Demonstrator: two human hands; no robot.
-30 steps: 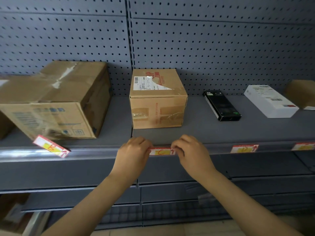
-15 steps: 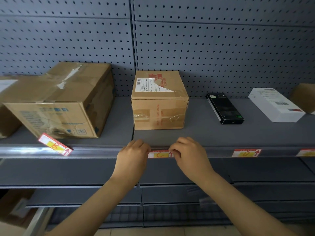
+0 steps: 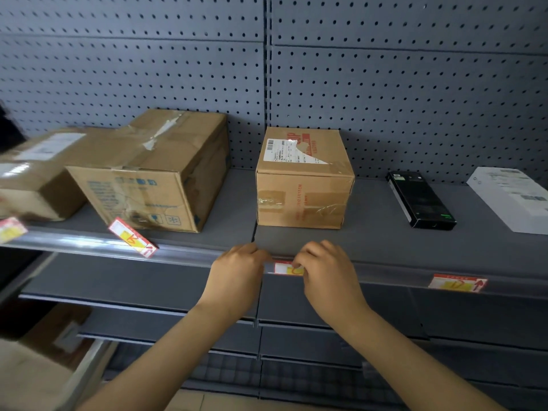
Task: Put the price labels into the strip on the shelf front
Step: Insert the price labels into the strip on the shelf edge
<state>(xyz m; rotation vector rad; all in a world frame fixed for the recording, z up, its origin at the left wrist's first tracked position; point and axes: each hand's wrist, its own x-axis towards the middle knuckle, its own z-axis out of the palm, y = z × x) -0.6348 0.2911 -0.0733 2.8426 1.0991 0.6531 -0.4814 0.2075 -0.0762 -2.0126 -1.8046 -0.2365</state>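
I see the middle price label (image 3: 285,268) sitting in the strip (image 3: 385,272) on the shelf front, right between my two hands. My left hand (image 3: 237,274) curls its fingers at the label's left end; my right hand (image 3: 327,272) covers the right end, fingertips pressed on it. Whether either truly pinches it, I cannot tell. Further right, a second label (image 3: 456,283) sits flat in the strip. To the left, a third label (image 3: 132,237) lies tilted on the shelf edge. Behind stands a small cardboard box (image 3: 304,185).
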